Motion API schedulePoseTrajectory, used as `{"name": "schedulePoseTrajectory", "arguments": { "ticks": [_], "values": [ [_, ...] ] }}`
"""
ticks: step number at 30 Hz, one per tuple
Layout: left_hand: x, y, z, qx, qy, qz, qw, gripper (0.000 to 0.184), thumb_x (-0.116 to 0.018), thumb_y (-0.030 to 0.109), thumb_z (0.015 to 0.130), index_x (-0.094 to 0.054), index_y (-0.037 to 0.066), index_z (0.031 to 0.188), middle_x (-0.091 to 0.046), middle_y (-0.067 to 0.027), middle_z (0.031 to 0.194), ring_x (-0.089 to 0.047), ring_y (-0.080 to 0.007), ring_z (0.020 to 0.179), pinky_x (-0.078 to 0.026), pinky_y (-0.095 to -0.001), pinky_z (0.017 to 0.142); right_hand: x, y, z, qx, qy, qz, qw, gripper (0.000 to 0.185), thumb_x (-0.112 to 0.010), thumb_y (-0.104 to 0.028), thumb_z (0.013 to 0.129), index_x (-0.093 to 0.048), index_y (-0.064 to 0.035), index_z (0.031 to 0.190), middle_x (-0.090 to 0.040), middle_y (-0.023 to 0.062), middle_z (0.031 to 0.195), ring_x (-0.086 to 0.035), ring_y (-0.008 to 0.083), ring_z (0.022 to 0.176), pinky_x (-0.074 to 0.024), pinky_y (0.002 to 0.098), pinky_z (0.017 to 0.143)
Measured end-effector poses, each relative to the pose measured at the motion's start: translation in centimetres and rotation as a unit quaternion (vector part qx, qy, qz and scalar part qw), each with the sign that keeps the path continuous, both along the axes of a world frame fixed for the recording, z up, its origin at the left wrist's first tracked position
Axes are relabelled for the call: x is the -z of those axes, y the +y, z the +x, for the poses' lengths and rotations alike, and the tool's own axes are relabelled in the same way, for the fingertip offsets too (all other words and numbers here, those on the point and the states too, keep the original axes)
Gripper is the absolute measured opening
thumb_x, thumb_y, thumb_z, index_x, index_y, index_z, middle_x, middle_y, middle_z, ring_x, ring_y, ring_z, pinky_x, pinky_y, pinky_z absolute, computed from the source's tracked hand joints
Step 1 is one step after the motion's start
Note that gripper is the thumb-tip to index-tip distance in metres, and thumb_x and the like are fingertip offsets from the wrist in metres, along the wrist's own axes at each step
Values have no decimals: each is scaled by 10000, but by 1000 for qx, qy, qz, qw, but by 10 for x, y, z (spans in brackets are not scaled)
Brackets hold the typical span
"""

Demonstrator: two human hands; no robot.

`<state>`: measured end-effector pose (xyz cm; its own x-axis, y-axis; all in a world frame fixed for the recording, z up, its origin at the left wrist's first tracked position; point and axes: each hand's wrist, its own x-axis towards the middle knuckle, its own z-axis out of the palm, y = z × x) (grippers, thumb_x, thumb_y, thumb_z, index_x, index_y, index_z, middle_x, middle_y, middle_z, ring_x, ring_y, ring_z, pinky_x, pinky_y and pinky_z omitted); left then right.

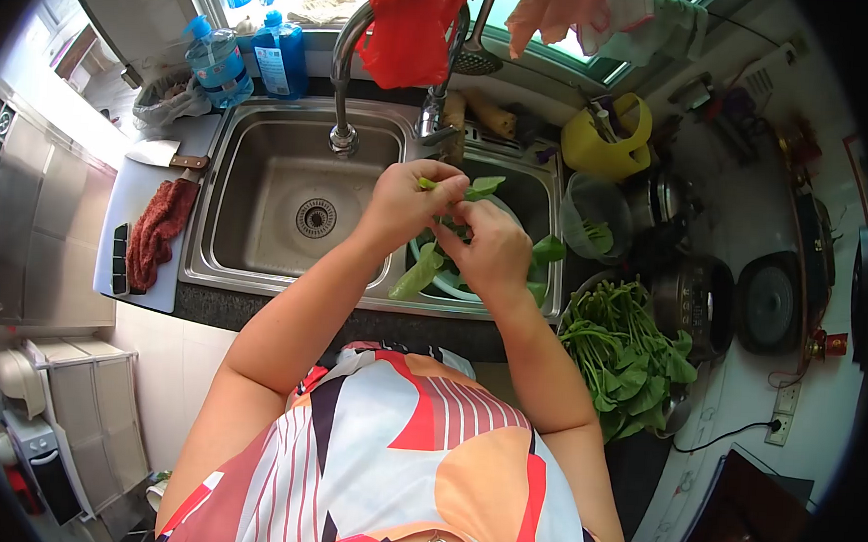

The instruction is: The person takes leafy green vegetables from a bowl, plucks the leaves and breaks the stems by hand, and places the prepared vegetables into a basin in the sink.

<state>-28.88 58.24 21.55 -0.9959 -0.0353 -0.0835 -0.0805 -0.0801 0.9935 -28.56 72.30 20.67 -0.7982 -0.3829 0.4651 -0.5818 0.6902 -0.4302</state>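
Both my hands are close together over the right sink basin. My left hand pinches a green stem, with a leaf showing past its fingertips. Just right of it, my right hand has its fingers closed on the greens too. A large pale green leaf hangs below the hands. Beneath them a light bowl sits in the basin with more leaves, partly hidden by my hands. To the right, a heap of leafy greens lies on the counter.
Left of my hands is the bare left basin under a faucet with a red bag. A cutting board holds a knife and a brown cloth. A clear container and yellow basket stand right.
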Motion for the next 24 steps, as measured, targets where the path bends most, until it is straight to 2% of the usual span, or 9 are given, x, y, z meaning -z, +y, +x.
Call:
{"name": "schedulePoseTrajectory", "arguments": {
  "ticks": [6, 9, 12, 15, 16, 18, 21, 23, 24],
  "values": [
    [10, 8, -4, -6, -10, -40, 999, 228, -662, 165, 798, -622, -10, 937, -618, -25, 740, -549, -58, 620, -443, -184, 513, 21, -4, -3, 47, 52, 27, 997, 158, -656, -225, 707, -601, -104, 791, -560, 45, 690, -574, 257, 629, -450, 376, 523],
    [21, 7, -4, -4, 22, -2, 1000, 193, -671, 136, 783, -625, -6, 904, -614, -23, 732, -546, -55, 624, -444, -187, 518, 23, 2, -7, 14, 0, -72, 997, 139, -623, -200, 744, -613, -84, 820, -568, 81, 698, -581, 274, 629, -445, 362, 519],
    [23, 6, -3, -16, 56, -21, 998, 178, -679, 111, 769, -614, -5, 887, -604, -10, 710, -542, -54, 628, -447, -195, 534, 16, 12, -12, -33, -170, -187, 967, 117, -582, -172, 773, -616, -70, 821, -560, 119, 700, -577, 285, 624, -439, 349, 521],
    [33, 4, -9, -3, 132, -143, 981, 177, -677, 94, 765, -603, 2, 896, -606, -10, 703, -532, -54, 624, -447, -202, 546, 21, 12, -16, -43, -94, -173, 979, 122, -554, -154, 789, -616, -50, 769, -568, 90, 661, -553, 238, 546, -422, 296, 493],
    [33, 4, -9, 0, 126, -136, 983, 170, -674, 97, 768, -600, 5, 891, -613, -17, 711, -536, -56, 622, -449, -203, 552, 24, 12, -17, -30, -225, -288, 930, 121, -551, -151, 792, -615, -51, 770, -563, 70, 653, -537, 209, 531, -414, 280, 486],
    [31, 4, -10, 6, 114, -124, 986, 158, -668, 102, 774, -596, 12, 882, -627, -31, 726, -542, -60, 617, -455, -204, 562, 31, 12, -20, -5, -459, -487, 743, 121, -544, -146, 797, -614, -51, 771, -554, 31, 636, -506, 150, 501, -399, 248, 472],
    [15, -3, -10, -5, 30, 96, 995, 122, -652, 117, 791, -594, 24, 842, -635, -46, 728, -559, -72, 609, -460, -207, 558, 33, 40, -33, -34, -509, -622, 594, 123, -530, -142, 815, -610, -53, 787, -529, -8, 639, -464, 74, 507, -375, 197, 469],
    [12, -17, -11, 10, -24, 145, 989, 128, -632, 151, 817, -579, 37, 841, -629, -46, 740, -565, -81, 622, -459, -208, 563, 10, 64, -38, -55, -468, -594, 652, 106, -540, -128, 824, -612, -50, 823, -536, -6, 641, -455, 59, 506, -360, 187, 470],
    [8, -23, -11, 20, -48, 172, 984, 128, -629, 155, 822, -577, 41, 847, -628, -46, 746, -562, -80, 625, -456, -207, 564, -3, 65, -37, -17, -367, -519, 772, 105, -550, -122, 827, -615, -41, 838, -539, -11, 651, -456, 51, 517, -353, 179, 476]
  ]
}}
